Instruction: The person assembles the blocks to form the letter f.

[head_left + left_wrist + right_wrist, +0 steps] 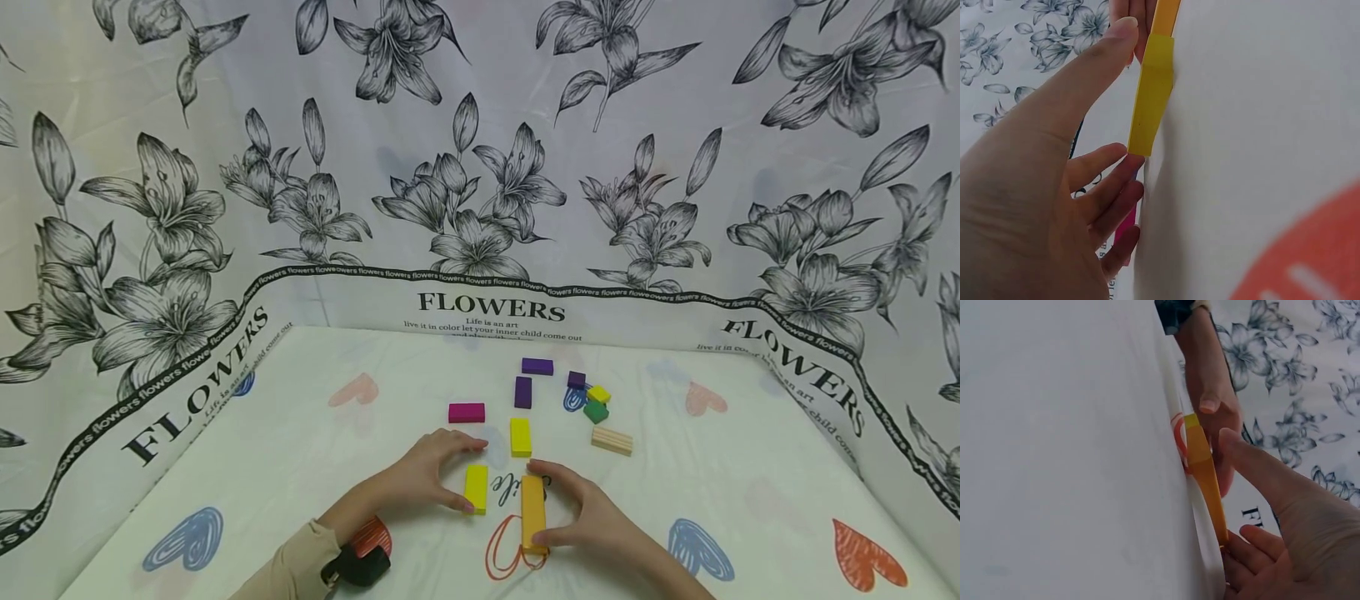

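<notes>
Orange block [532, 513] lies flat on the white cloth [300, 467] close to you, over a red scribbled heart, and your right hand [592, 517] grips it: thumb at the near end, fingers curled over the far end. Just to its left, apart from it, a short yellow block [476, 487] sits between the thumb and curled fingers of your left hand [427, 475], which pinches it lightly; the thumb tip touches its near left corner. In the left wrist view the fingertips [1129, 164] meet the block's far end.

Beyond your hands lies a 2nd yellow block [521, 437], with a pink block [467, 412] to its left and a plain wooden block [612, 440] to its right. Farther back are 3 purple blocks [537, 366], a small yellow cube [598, 394] and a green cube [596, 411], bunched together.
</notes>
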The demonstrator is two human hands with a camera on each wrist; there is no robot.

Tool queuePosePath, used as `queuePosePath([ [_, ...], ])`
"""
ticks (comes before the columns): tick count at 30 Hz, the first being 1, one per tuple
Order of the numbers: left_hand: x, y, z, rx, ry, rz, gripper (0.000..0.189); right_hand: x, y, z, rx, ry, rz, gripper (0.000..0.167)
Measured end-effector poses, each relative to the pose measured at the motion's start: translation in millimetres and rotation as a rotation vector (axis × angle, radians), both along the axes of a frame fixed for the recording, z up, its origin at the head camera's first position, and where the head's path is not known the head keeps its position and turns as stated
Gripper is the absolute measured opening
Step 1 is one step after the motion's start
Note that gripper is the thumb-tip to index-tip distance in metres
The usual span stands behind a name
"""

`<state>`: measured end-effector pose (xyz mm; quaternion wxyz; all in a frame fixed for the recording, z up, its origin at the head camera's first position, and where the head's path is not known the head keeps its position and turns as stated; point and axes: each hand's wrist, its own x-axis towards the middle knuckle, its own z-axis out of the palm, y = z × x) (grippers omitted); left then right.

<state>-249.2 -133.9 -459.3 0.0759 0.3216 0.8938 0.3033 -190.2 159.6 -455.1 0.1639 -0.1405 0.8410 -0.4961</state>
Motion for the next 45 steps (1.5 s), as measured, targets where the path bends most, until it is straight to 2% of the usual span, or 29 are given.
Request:
queuePosePath([
  [7,3.2,0.1,5.2,-0.078,0.031,-0.021,0.086,0.8,3.1,-1.3,0.034,0.035,0.033,0.086],
  [13,4.8,0.3,6.2,-0.116,0.025,-0.016,0.086,2.7,3.9,-1.8,0.048,0.026,0.057,0.091],
  [26,5.9,1.9,9.6,-0.123,0.045,-0.018,0.076,4.8,4.0,-0.5,0.071,0.054,0.048,0.093],
  [34,5.5,2.1,9.3,-0.121,0.071,-0.033,0.072,3.2,2.6,1.5,0.055,0.036,0.028,0.091],
  [45,5.2,2.4,8.6,-0.141,0.056,-0.018,0.071,-5.0,-3.7,7.0,0.105,0.118,0.011,0.092],
])
